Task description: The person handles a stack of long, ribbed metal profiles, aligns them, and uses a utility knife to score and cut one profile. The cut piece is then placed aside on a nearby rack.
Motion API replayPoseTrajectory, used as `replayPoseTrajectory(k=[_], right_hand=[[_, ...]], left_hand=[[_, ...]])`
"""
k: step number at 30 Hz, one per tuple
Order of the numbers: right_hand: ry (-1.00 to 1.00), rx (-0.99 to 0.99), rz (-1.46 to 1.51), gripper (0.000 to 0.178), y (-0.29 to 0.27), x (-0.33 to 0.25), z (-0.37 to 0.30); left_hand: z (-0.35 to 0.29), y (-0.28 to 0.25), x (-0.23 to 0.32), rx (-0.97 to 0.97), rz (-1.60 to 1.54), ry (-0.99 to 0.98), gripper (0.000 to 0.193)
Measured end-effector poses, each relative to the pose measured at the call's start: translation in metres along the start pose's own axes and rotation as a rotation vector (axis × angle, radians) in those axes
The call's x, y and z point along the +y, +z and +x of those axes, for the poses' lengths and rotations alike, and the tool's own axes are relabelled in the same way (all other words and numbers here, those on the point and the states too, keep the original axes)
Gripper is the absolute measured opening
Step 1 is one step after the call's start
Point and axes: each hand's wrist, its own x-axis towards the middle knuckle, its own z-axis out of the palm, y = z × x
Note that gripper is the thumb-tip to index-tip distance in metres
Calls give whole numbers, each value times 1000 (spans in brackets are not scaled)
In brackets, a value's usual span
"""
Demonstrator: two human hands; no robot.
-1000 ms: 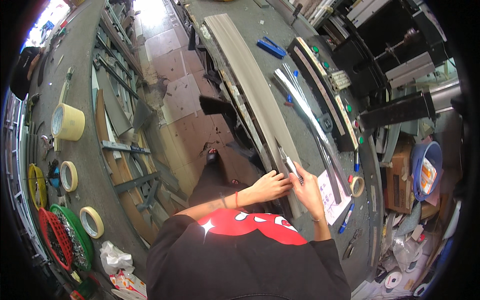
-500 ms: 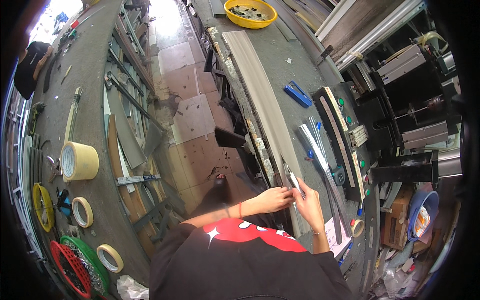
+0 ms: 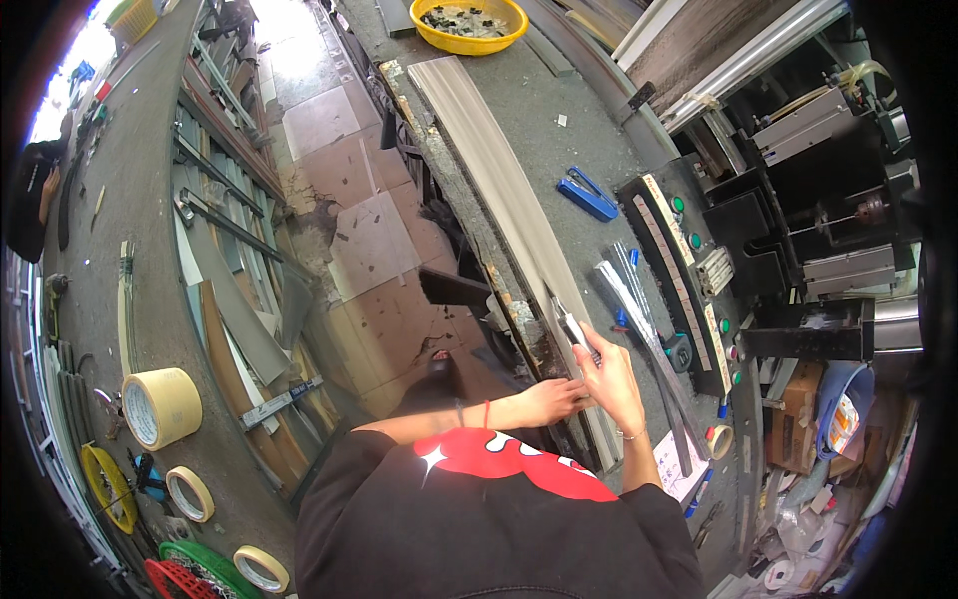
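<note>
A long, grooved, grey-beige profile strip (image 3: pixel 489 165) lies lengthwise along the right-hand bench, close to its edge. My right hand (image 3: pixel 611 384) is closed round a slim silver utility knife (image 3: pixel 572 329), whose tip points away from me and meets the strip's surface. Just left of it, my left hand (image 3: pixel 552 401) has its fingers curled over the strip's near part at the bench edge. The two hands are almost touching. The left fingertips are partly hidden by the right hand.
Right of the strip are a blue stapler (image 3: pixel 587 193), thin metal bars (image 3: pixel 644 329), a tape measure (image 3: pixel 679 349) and a button panel (image 3: pixel 689 265). A yellow basin (image 3: pixel 469 45) stands at the far end. Tape rolls (image 3: pixel 162 407) sit on the left bench, across a tiled aisle (image 3: pixel 374 240).
My right hand and the knife have slid a little farther forward along the strip. The left hand stays near the same spot. The whole view has turned slightly.
</note>
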Motion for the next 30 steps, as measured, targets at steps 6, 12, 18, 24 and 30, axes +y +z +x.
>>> replayPoseTrajectory(k=[6,12,18,24,30], right_hand=[[3,-18,78,37,2,2,-2],[-94,76,62,35,14,7,-7],[-160,90,-24,36,14,8,-3],[-224,84,-120,36,3,22,-17],[-88,42,50,37,-2,25,-26]], left_hand=[[-11,-55,-47,211,309,-198,11],[-8,-46,-56,166,288,-81,19],[-5,-41,-54,242,198,-37,18],[0,-40,-44,120,148,-42,19],[-2,-35,-45,201,144,-48,22]])
